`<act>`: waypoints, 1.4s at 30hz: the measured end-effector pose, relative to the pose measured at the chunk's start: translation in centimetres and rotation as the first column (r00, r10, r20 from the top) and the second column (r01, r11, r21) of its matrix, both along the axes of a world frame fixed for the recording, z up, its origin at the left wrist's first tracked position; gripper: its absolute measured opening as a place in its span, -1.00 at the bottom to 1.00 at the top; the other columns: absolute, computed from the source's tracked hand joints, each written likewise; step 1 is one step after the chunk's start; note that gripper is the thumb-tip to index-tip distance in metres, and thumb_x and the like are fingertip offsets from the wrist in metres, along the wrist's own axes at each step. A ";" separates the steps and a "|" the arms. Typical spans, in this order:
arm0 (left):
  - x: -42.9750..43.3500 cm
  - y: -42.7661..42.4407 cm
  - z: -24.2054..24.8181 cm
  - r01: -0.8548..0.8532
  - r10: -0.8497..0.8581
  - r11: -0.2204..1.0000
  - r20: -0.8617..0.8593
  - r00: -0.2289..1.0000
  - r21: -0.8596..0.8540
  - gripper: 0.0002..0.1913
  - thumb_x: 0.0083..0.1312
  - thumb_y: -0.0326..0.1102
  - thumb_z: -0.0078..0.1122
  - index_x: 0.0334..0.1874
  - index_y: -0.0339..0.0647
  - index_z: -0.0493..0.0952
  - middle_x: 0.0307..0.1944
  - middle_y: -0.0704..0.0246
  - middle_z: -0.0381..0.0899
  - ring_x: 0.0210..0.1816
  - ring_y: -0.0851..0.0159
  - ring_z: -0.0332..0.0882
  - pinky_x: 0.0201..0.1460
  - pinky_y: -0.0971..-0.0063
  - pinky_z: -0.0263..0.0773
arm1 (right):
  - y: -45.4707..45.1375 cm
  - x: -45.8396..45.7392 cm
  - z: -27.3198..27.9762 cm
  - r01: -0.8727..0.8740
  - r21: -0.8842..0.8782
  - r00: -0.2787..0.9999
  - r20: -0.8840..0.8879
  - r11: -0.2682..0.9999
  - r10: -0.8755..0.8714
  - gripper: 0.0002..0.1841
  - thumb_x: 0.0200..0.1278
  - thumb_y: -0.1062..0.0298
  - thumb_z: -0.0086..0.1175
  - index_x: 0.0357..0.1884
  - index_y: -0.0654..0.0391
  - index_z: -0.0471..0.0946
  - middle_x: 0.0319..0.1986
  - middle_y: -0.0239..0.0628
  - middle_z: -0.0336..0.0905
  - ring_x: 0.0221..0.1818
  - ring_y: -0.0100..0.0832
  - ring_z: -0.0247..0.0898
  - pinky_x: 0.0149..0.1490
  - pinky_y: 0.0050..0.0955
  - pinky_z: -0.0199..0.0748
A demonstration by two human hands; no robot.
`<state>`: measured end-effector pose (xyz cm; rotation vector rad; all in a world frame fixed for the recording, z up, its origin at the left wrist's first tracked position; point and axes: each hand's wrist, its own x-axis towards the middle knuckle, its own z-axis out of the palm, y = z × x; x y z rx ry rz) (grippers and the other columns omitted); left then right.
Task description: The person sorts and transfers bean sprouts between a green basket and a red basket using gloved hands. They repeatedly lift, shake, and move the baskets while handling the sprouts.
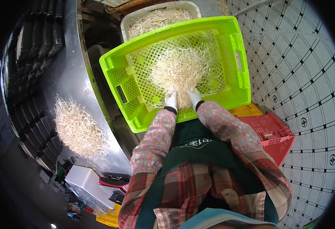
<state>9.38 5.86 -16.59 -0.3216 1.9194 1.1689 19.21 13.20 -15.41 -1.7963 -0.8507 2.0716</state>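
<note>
A loose heap of bean sprouts lies in a bright green plastic crate with a latticed bottom. Both of my hands wear white gloves and reach over the crate's near side. My left hand grips the near left edge of the heap. On the right edge, my right hand does the same, so a bundle of pale sprouts sits between the two. My fingertips are partly buried in the sprouts. Thinner strands are scattered over the lattice around the heap.
Left, a second sprout pile lies on a metal table, beside stacked black trays. A white tub of sprouts stands behind the crate. Red and yellow crates stand right. A person is at lower left.
</note>
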 end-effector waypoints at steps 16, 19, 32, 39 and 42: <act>-9.6 1.5 3.3 0.068 -0.043 0.992 -0.220 0.975 0.109 -0.25 0.05 -0.14 0.35 0.21 -0.42 0.24 0.18 0.09 0.22 0.19 0.21 0.19 0.29 0.43 0.06 | 11.1 -1.4 6.5 -0.512 0.509 0.856 0.371 0.692 0.361 -0.23 0.01 -0.09 0.21 0.14 0.32 0.32 0.13 0.07 0.27 0.19 -0.11 0.19 0.28 -0.28 0.10; -12.8 0.9 2.4 -0.064 0.060 0.998 -0.315 0.947 0.000 -0.18 0.06 0.01 0.31 0.23 -0.45 0.21 0.25 0.05 0.13 0.28 0.18 0.09 0.33 0.42 -0.02 | 14.8 0.1 5.2 -0.437 0.580 0.854 0.508 0.687 0.114 -0.29 0.03 -0.09 0.18 0.09 0.29 0.37 0.11 0.05 0.29 0.19 -0.09 0.17 0.28 -0.26 0.07; -6.0 8.8 4.3 -0.377 0.330 0.873 0.193 0.924 0.310 -0.40 0.21 -0.05 0.14 0.15 -0.40 0.30 0.04 0.19 0.42 -0.04 0.30 0.43 -0.02 0.50 0.36 | 10.0 -8.1 4.6 -0.543 0.420 0.834 0.374 0.727 0.406 -0.28 0.05 -0.24 0.06 0.15 0.08 0.37 0.17 -0.04 0.24 0.24 -0.07 0.09 0.30 -0.24 0.00; -7.1 5.7 15.2 -0.474 0.418 0.659 0.239 0.876 0.585 -0.56 0.31 -0.19 0.03 0.14 -0.32 0.31 0.03 0.24 0.43 -0.03 0.33 0.42 0.05 0.50 0.33 | 7.8 -11.3 14.9 -0.543 0.717 0.818 0.332 0.437 0.470 -0.50 0.13 0.08 0.15 0.05 0.16 0.44 0.02 -0.05 0.40 0.10 -0.12 0.26 0.20 -0.27 0.15; -8.7 3.1 17.0 -0.461 0.538 0.684 0.037 0.842 0.566 -0.55 0.32 -0.22 0.02 0.16 -0.35 0.29 0.10 0.26 0.37 0.09 0.36 0.31 0.17 0.51 0.19 | 6.1 -14.6 19.5 -0.491 0.819 0.767 0.246 0.296 0.592 -0.54 0.16 0.17 0.12 0.06 0.19 0.42 0.02 -0.06 0.40 0.10 -0.14 0.26 0.20 -0.28 0.16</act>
